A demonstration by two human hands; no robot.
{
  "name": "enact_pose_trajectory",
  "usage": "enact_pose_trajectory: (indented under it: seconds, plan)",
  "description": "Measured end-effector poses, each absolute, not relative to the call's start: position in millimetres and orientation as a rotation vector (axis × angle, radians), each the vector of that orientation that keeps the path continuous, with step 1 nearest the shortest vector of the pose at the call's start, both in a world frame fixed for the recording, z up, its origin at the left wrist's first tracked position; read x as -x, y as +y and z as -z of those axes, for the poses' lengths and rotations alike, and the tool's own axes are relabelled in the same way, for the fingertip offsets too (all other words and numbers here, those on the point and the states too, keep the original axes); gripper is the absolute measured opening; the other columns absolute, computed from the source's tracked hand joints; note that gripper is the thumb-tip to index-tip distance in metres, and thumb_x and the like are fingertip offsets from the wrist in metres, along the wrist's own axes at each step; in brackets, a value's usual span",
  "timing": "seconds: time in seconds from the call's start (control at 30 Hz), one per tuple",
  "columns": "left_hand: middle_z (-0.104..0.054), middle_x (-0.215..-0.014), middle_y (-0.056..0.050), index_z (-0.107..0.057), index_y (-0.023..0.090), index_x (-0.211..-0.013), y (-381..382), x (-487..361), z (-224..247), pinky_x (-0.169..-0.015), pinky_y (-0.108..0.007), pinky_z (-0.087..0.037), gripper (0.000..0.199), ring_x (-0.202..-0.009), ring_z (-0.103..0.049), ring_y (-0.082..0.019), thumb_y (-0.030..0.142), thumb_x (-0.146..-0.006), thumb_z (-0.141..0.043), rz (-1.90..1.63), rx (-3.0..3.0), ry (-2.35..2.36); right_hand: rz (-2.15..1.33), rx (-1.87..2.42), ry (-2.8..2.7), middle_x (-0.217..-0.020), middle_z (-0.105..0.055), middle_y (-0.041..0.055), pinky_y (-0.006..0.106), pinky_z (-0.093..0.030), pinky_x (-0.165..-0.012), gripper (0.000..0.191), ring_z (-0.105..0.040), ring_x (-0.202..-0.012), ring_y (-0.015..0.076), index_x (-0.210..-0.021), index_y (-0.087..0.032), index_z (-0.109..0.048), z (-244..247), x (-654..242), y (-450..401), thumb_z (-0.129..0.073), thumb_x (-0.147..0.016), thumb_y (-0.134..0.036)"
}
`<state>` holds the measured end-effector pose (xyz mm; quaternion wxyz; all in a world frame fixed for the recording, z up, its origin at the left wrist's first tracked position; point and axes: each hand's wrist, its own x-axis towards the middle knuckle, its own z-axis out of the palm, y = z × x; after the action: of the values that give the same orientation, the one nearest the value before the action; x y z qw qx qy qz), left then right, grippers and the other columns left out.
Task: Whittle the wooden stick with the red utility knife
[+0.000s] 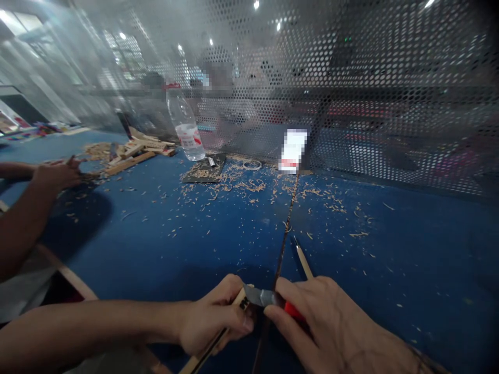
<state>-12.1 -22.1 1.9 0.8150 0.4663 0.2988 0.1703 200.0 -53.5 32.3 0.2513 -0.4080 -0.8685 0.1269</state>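
My left hand (218,317) is closed around a pale wooden stick (192,365), which slants up from the bottom edge and has black marks near its upper end. In my right hand (319,317) is a knife (253,295) with a red handle; the fingers wrap round it and cover much of the handle. Its grey blade points left and meets the upper end of the stick, close to my left thumb. Just beyond my right knuckles, a thin tool with a pale wooden handle (303,259) and dark tip lies on the blue table (234,249).
Curled wood shavings (253,186) are scattered over the table. Further back stand a water bottle (187,127) and a lit phone (293,150) before a perforated metal screen (390,78). A dark plate (206,171) and wood pieces (132,156) lie left of centre. Another person's hand (58,174) is at far left.
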Motion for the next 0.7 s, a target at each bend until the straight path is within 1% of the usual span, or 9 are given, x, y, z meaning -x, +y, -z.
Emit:
enact_pose_trajectory:
  seconds: [0.1,0.2,0.23,0.33,0.4,0.5,0.57,0.63,0.7]
  plan:
    - [-0.036,-0.039,0.01,-0.043,0.024,-0.053,-21.9,14.4,-5.0,-0.036,-0.022,-0.017,0.032,-0.032,-0.023,-0.006,0.037,-0.063,-0.071,-0.323,-0.971,0.592,-0.281,1.186,-2.533,-0.059,-0.066,-0.0029,0.038,-0.03,-0.039,0.033,-0.061,-0.04,0.0212,-0.077,-0.032,-0.043,-34.5,-213.2,-42.4,-0.033,-0.107,-0.038]
    - [-0.038,-0.04,0.009,-0.044,0.023,-0.052,-20.5,18.6,-7.4,-0.038,-0.024,-0.018,0.038,-0.033,-0.028,-0.006,0.034,-0.066,-0.078,-0.23,-1.03,0.492,-0.111,1.416,-2.414,-0.052,-0.06,-0.0014,0.036,-0.024,-0.043,0.031,-0.056,-0.037,0.0248,-0.078,-0.032,-0.041,-26.4,-237.3,-21.9,-0.034,-0.107,-0.039]
    - [-0.037,-0.04,0.009,-0.043,0.023,-0.053,-19.7,19.4,-7.9,-0.039,-0.024,-0.018,0.039,-0.034,-0.027,-0.006,0.035,-0.068,-0.077,-0.23,-1.04,0.473,-0.089,1.489,-2.373,-0.052,-0.06,-0.0001,0.035,-0.025,-0.046,0.03,-0.058,-0.04,0.0259,-0.079,-0.031,-0.041,-23.2,-245.6,-14.8,-0.034,-0.107,-0.037]
    - [-0.038,-0.04,0.009,-0.044,0.024,-0.057,-16.5,18.1,-9.1,-0.036,-0.023,-0.017,0.037,-0.032,-0.027,-0.007,0.037,-0.072,-0.074,-0.255,-1.025,0.465,-0.117,1.595,-2.292,-0.051,-0.055,-0.0025,0.032,-0.028,-0.048,0.029,-0.057,-0.042,0.0239,-0.078,-0.032,-0.037,-16.1,-260.8,-0.6,-0.033,-0.107,-0.038]
    - [-0.043,-0.04,0.009,-0.049,0.023,-0.061,-13.7,15.6,-10.9,-0.033,-0.022,-0.019,0.029,-0.03,-0.031,-0.008,0.037,-0.073,-0.072,-0.248,-0.998,0.458,-0.185,1.589,-2.287,-0.052,-0.054,-0.0042,0.031,-0.03,-0.049,0.028,-0.057,-0.043,0.0225,-0.08,-0.031,-0.037,-13.6,-260.5,0.8,-0.033,-0.107,-0.04]
    - [-0.044,-0.041,0.01,-0.056,0.023,-0.077,-10.0,12.7,-15.6,-0.032,-0.02,-0.023,0.015,-0.03,-0.03,-0.009,0.035,-0.076,-0.065,-0.232,-0.911,0.425,-0.252,1.527,-2.302,-0.052,-0.053,-0.0051,0.032,-0.031,-0.049,0.028,-0.056,-0.044,0.0222,-0.08,-0.031,-0.037,-12.8,-251.6,-4.5,-0.034,-0.106,-0.042]
    - [-0.045,-0.044,0.012,-0.054,0.025,-0.087,-9.0,12.1,-18.5,-0.033,-0.017,-0.027,0.015,-0.03,-0.027,-0.009,0.034,-0.077,-0.061,-0.213,-0.862,0.406,-0.304,1.496,-2.284,-0.051,-0.052,-0.0054,0.033,-0.03,-0.048,0.031,-0.054,-0.042,0.0211,-0.078,-0.032,-0.034,-15.2,-245.1,-9.7,-0.034,-0.106,-0.042]
    - [-0.046,-0.047,0.013,-0.049,0.028,-0.091,-9.5,12.2,-19.9,-0.033,-0.016,-0.029,0.019,-0.032,-0.025,-0.009,0.034,-0.077,-0.06,-0.199,-0.845,0.403,-0.385,1.459,-2.24,-0.051,-0.051,-0.0059,0.033,-0.03,-0.046,0.033,-0.051,-0.041,0.0196,-0.076,-0.032,-0.034,-19.7,-238.9,-16.2,-0.035,-0.107,-0.043]
    - [-0.047,-0.048,0.014,-0.044,0.029,-0.091,-11.2,12.1,-19.2,-0.033,-0.015,-0.028,0.023,-0.032,-0.023,-0.009,0.034,-0.076,-0.061,-0.201,-0.825,0.435,-0.477,1.399,-2.201,-0.054,-0.056,-0.0053,0.033,-0.035,-0.045,0.035,-0.051,-0.042,0.0192,-0.076,-0.032,-0.04,-24.3,-231.4,-25.5,-0.035,-0.108,-0.043]
